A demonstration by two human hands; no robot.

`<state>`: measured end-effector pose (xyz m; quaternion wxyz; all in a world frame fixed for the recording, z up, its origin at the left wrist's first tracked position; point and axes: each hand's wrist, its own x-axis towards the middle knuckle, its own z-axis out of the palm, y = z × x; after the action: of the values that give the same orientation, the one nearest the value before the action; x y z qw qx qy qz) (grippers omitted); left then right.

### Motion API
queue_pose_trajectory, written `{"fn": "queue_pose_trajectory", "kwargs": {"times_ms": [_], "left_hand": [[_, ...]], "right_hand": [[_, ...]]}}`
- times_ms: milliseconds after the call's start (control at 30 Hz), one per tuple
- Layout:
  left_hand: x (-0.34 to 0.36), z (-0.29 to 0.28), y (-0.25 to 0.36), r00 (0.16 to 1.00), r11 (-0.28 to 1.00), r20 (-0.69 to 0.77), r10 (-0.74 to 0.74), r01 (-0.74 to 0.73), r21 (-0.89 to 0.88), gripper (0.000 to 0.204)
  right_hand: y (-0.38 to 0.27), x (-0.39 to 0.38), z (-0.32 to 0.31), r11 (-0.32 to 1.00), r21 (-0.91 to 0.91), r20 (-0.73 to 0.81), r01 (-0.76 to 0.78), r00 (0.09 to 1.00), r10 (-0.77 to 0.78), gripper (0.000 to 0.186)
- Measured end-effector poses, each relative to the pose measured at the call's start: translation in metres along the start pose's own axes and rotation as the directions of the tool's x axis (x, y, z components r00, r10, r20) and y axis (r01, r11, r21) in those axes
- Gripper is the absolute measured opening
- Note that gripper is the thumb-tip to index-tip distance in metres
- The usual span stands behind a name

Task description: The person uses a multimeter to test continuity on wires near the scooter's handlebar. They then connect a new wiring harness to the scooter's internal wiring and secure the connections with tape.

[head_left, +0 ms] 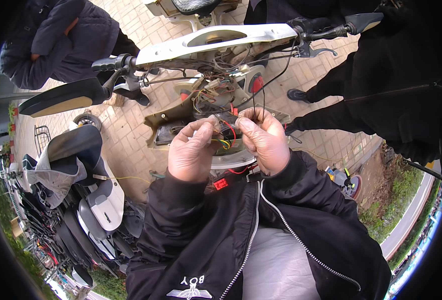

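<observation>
Both hands meet over the opened front of a scooter, with their fingertips only a short distance apart. My left hand (191, 150) is pinched closed on something small that its fingers mostly hide. Below its fingertips, a yellow-green wire (225, 144) and a red wire (233, 132) curve out. With thumb and forefinger together, my right hand (265, 140) grips a thin black wire (264, 99) that loops up toward the handlebar. Close by its fingertips is a small red connector (235, 111). Tangled wiring (208, 95) spills from the scooter's front beyond both hands.
The white handlebar cover (216, 42) spans the far side, with a brake lever (321, 52) at right and a mirror (63, 97) at left. People in dark clothes (326, 95) stand on both sides. Parked scooters (96, 215) line the left, over brick paving (126, 145).
</observation>
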<state>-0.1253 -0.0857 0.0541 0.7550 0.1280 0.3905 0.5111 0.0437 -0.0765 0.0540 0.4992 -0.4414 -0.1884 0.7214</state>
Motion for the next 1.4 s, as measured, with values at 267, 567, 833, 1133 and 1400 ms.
{"fn": "queue_pose_trajectory", "kwargs": {"times_ms": [267,567,833,1133,1400], "left_hand": [[0.000,-0.003,-0.004,0.998,0.998,0.056,-0.021,0.025,-0.066,0.023],[-0.002,-0.003,-0.001,0.997,0.994,0.039,-0.073,0.075,-0.080,0.023],[-0.001,-0.001,-0.001,0.994,0.988,0.056,-0.089,0.095,-0.118,0.024],[-0.003,0.002,0.001,0.994,0.987,0.051,-0.100,0.105,-0.124,0.020],[-0.002,0.005,0.001,0.991,0.978,0.041,-0.126,0.131,-0.161,0.022]], "right_hand": [[-0.031,-0.015,-0.014,0.918,-0.032,0.073,0.394,0.917,-0.391,0.041],[0.003,-0.016,-0.005,0.907,0.019,0.150,0.420,0.896,-0.418,0.012],[0.021,-0.011,-0.005,0.763,-0.050,0.335,0.644,0.731,-0.595,0.016],[0.026,-0.010,-0.009,0.776,-0.083,0.347,0.625,0.748,-0.566,0.013],[0.029,-0.007,-0.013,0.763,-0.022,0.378,0.646,0.712,-0.592,0.016]]}}
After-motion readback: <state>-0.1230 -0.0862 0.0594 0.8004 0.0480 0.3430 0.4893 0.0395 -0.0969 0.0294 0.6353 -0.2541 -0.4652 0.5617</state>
